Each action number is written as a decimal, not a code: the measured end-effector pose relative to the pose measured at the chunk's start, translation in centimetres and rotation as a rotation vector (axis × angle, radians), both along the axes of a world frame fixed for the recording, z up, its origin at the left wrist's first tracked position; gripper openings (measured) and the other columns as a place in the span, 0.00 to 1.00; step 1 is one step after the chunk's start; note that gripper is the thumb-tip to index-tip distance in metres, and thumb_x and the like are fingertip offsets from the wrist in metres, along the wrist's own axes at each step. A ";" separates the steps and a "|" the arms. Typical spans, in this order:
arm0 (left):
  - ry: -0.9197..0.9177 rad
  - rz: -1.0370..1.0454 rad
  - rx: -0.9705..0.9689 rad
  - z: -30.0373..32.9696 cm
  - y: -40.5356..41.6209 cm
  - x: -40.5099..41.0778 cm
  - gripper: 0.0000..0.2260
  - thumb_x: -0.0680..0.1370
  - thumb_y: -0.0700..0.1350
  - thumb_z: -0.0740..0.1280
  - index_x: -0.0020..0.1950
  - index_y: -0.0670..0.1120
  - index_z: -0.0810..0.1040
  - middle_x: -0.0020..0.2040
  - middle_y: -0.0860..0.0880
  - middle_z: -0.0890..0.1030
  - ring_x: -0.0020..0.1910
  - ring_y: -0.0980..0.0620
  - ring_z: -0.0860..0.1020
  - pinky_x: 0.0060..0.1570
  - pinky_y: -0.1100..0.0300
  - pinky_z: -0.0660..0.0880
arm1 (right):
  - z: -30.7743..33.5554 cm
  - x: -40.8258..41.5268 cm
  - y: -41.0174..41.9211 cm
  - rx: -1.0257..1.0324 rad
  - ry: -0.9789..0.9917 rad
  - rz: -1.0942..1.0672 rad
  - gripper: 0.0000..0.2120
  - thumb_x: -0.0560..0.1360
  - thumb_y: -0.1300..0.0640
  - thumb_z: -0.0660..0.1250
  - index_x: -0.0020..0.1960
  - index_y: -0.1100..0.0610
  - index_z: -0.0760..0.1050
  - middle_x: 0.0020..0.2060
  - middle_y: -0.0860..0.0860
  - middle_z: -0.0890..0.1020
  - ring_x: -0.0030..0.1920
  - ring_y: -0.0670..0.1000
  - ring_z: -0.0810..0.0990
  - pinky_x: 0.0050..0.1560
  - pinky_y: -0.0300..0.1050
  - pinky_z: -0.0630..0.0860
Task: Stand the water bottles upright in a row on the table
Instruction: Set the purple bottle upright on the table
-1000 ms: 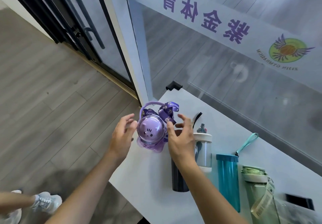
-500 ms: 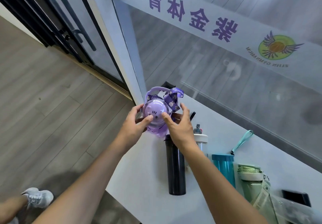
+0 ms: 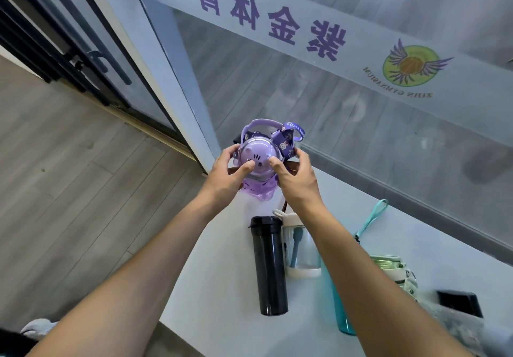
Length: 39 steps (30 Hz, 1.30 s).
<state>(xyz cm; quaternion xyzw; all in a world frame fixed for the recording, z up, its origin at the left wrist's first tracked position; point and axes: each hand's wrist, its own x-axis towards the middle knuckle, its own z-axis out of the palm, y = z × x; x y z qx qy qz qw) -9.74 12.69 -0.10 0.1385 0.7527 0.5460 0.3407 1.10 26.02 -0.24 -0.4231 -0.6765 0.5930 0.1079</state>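
Purple bottle [image 3: 256,167] standing at far desk [image 3: 222,259] corner | left grip [image 3: 226,174] clasping it | right grip [image 3: 294,176] clasping it too

A white table [image 3: 222,267] stands against a glass wall, its near corner over grey wood flooring. On it, in a row, stand a black bottle [image 3: 269,266], a clear bottle with white cap [image 3: 301,248], a teal bottle [image 3: 342,312] and a green bottle [image 3: 394,270]. A purple bottle [image 3: 256,170] sits at the far end, and a black flat object [image 3: 459,302] lies near the right edge.
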 end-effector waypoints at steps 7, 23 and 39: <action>0.037 -0.047 -0.061 -0.6 1.5 -0.4 0.32 0.73 0.64 0.68 0.74 0.59 0.64 0.73 0.49 0.69 0.63 0.47 0.77 0.62 0.43 0.77 | 0.2 -0.2 1.4 -0.012 0.023 -0.022 0.30 0.75 0.43 0.72 0.73 0.49 0.69 0.58 0.48 0.83 0.56 0.50 0.83 0.61 0.52 0.79; 0.157 -0.042 -0.121 -1.2 0.7 1.1 0.36 0.77 0.65 0.62 0.80 0.54 0.53 0.80 0.50 0.58 0.74 0.54 0.65 0.72 0.43 0.67 | 0.1 0.8 1.8 0.052 -0.031 -0.018 0.34 0.75 0.39 0.70 0.76 0.49 0.65 0.60 0.45 0.77 0.56 0.44 0.77 0.55 0.37 0.70; 0.462 -0.398 -0.501 -5.4 -7.4 13.9 0.43 0.71 0.56 0.71 0.79 0.61 0.50 0.80 0.54 0.53 0.74 0.45 0.61 0.73 0.49 0.64 | -4.1 7.7 -1.9 0.157 -0.707 0.220 0.46 0.63 0.31 0.71 0.74 0.50 0.59 0.63 0.58 0.75 0.64 0.62 0.75 0.66 0.56 0.71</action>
